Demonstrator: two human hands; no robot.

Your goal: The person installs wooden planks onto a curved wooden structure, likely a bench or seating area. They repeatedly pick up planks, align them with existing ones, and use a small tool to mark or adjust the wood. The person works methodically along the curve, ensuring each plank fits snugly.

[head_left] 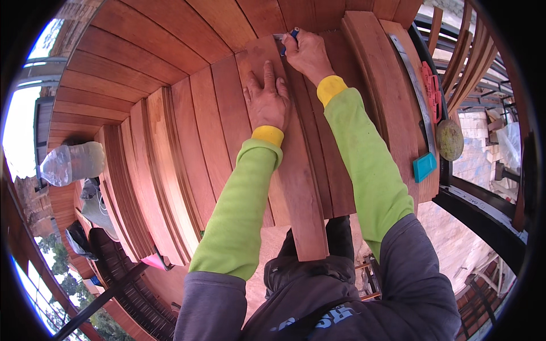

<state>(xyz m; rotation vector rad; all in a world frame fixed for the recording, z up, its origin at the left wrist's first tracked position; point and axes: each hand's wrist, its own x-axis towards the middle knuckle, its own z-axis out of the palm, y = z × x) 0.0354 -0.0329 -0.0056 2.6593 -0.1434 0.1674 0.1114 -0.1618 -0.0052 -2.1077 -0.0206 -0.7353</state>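
Pressing flat, fingers spread, the left hand (267, 102) pins a reddish plank (287, 165) on stacked boards (187, 131); just beyond, the right hand (307, 54), grip closed on a blue pencil (290, 38), touches the plank's far end.

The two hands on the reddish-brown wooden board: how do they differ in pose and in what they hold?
The left hand lies flat, fingers spread, pressing on the reddish-brown wooden board and holding nothing. The right hand is curled around a blue pen-like tool, its tip at the board's far end. The right hand reaches farther than the left. Both wear lime-green sleeves with yellow cuffs.
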